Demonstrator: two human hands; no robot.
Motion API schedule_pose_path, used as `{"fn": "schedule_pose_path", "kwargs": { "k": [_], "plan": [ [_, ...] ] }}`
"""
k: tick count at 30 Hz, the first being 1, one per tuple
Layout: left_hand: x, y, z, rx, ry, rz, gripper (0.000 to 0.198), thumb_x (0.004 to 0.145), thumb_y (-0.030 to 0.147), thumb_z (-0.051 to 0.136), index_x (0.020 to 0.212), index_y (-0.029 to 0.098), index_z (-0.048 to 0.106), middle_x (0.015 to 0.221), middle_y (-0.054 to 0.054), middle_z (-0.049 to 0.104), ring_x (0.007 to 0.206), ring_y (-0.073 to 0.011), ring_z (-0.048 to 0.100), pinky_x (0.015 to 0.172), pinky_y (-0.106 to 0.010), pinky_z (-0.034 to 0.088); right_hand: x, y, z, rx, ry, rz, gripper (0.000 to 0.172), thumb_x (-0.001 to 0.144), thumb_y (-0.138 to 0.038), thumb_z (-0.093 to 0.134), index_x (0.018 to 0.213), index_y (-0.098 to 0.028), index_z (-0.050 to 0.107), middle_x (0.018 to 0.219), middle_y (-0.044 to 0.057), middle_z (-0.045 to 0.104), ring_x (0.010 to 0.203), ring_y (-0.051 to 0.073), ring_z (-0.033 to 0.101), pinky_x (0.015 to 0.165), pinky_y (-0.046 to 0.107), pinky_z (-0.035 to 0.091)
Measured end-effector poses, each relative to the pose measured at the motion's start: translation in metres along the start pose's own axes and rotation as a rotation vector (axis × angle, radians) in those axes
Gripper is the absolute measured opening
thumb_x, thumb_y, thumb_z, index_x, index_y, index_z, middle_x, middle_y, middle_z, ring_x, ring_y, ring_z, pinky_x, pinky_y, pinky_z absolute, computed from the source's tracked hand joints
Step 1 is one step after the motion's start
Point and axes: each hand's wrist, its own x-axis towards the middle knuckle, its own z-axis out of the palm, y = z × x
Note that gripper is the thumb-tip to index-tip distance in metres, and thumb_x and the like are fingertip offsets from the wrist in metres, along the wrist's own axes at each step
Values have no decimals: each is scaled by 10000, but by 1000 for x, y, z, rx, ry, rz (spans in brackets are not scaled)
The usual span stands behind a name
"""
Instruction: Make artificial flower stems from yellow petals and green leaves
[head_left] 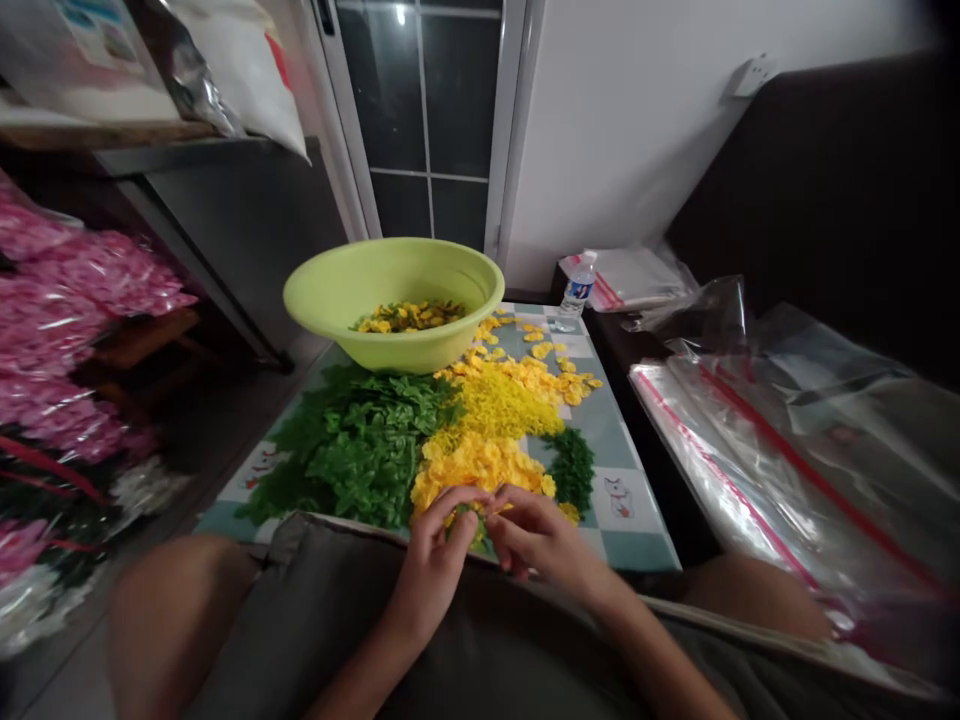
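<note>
My left hand [441, 535] and my right hand [541, 535] meet at the near edge of the table, fingers closed in a pinch. A small green and yellow artificial flower [478, 532] shows between them, partly hidden by the fingers. Right beyond the hands lies a pile of orange-yellow petals [480, 468]. Behind it is a heap of thin yellow flower pieces [506, 405]. Green artificial leaves [367, 440] spread to the left, and a small dark green pile [571, 470] sits to the right.
A lime-green basin [337, 290] at the table's far end holds finished-looking yellow flowers [412, 317]. A water bottle [577, 287] stands at the far right corner. Clear plastic bags [720, 450] lie on the right. Pink wrapped flowers [82, 320] stand on the left.
</note>
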Motion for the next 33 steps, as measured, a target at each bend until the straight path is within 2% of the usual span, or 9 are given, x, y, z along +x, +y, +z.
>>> {"fn": "schedule_pose_path", "kwargs": {
  "k": [2,5,8,11,14,21,27,33],
  "plan": [
    [3,-2,0,-15,-17,-22,161,725,308,617,819,194,680,850,-17,625,412,-36,244,362,-182,181,5,8,-30,-160,138,12,158,769,-325,540,788,-178,595,555,-12,573,466,117,515,454,224,422],
    [12,-11,1,-43,-32,-67,182,732,350,635,769,175,668,849,-28,630,398,-19,256,366,-183,174,19,32,-72,-416,432,30,141,732,-193,499,773,-166,631,620,24,587,572,160,537,548,267,419],
    [25,-22,-3,-91,-11,-137,214,743,375,624,765,162,618,796,-5,589,372,5,262,369,-176,145,40,61,-92,-601,553,17,182,726,-152,464,739,-164,645,710,64,633,672,201,576,631,309,437],
    [36,-30,-11,-160,43,-213,214,778,389,572,809,180,537,786,46,505,351,31,233,373,-165,108,62,80,-91,-736,571,-42,205,765,-153,450,779,-160,654,833,101,645,789,233,591,725,348,454],
    [41,-33,-18,-217,72,-270,206,801,391,539,826,193,483,804,70,445,346,49,222,372,-159,98,78,87,-84,-845,573,-98,216,814,-158,439,857,-159,651,898,127,629,899,267,569,802,388,446],
    [42,-30,-24,-244,64,-365,229,771,380,571,821,178,474,805,67,460,347,61,248,370,-148,113,104,85,-67,-1022,399,-201,299,855,-93,419,1075,-186,599,1105,123,568,1013,248,534,853,343,427],
    [47,-31,-26,-213,61,-370,239,746,384,577,802,172,482,782,65,475,337,63,241,368,-147,100,115,91,-61,-1101,412,-147,201,832,-66,404,856,-172,573,921,103,535,805,216,539,665,283,401],
    [45,-30,-25,-195,53,-366,249,724,395,592,781,174,491,736,62,480,337,49,241,363,-149,93,112,92,-62,-1081,482,-86,175,876,-113,379,863,-162,547,878,93,557,636,174,523,547,260,323]
  ]
}}
